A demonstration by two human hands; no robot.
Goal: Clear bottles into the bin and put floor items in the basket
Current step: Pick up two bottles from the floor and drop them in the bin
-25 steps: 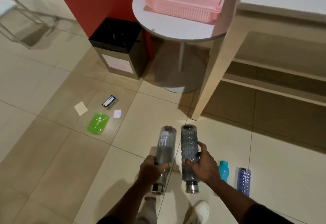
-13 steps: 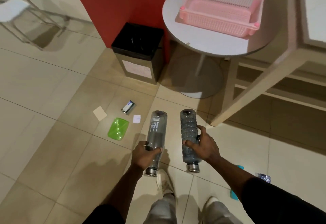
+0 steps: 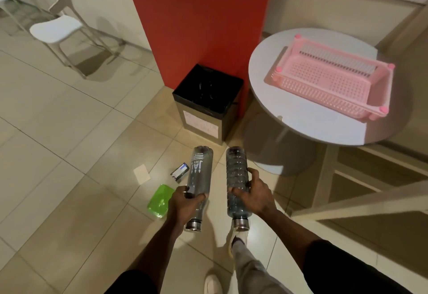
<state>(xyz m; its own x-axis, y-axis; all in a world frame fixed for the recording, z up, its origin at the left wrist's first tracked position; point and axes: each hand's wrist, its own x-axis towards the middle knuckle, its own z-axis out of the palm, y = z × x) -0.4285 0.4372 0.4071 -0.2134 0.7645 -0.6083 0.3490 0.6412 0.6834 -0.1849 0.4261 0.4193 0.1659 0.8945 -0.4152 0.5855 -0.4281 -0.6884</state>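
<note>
My left hand [image 3: 185, 205] grips a grey printed bottle [image 3: 200, 171] near its neck, steel cap toward me. A ribbed grey bottle [image 3: 236, 171] is held the same way by my right hand [image 3: 254, 195]. Both bottles point at the black-lined bin [image 3: 208, 90], which stands open on the floor just beyond them, against the red pillar. A pink basket [image 3: 331, 85] sits on the round white table [image 3: 301, 122] to the right. On the floor left of the bottles lie a green lid [image 3: 159, 201], a small dark packet [image 3: 179, 171] and a paper slip [image 3: 141, 173].
White chairs [image 3: 55, 29] stand at the far left. A wooden shelf frame [image 3: 347, 203] runs along the right, close to the table. The red pillar [image 3: 199, 20] rises behind the bin. My feet and legs [image 3: 240, 254] show at the bottom.
I have stepped forward with both bottles; the bin and table are nearer. The blue bottles on the floor at the right have dropped out of view.
</note>
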